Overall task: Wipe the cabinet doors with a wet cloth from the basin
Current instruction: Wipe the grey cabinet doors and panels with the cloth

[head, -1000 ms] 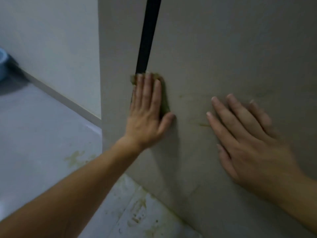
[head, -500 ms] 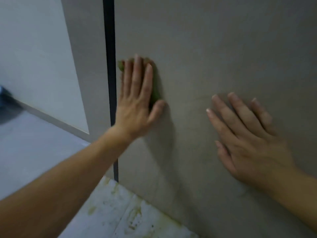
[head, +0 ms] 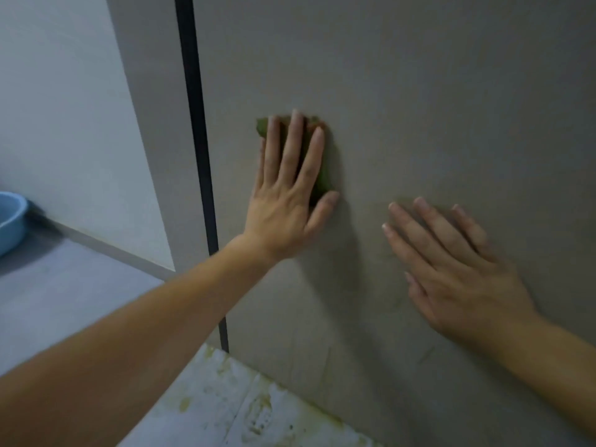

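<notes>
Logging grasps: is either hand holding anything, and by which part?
Nothing is gripped. The left hand presses a green cloth against the grey cabinet door, straight-fingered over its middle; the right hand rests bare on the door.

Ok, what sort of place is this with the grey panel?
Likely a home kitchen or utility corner, hard to say which: tall grey cabinet doors, a blue basin by the wall, stained pale tiles below.

cloth [head: 323, 180] under left hand [head: 283, 204] on door [head: 419, 91], basin [head: 9, 217] far left
</notes>
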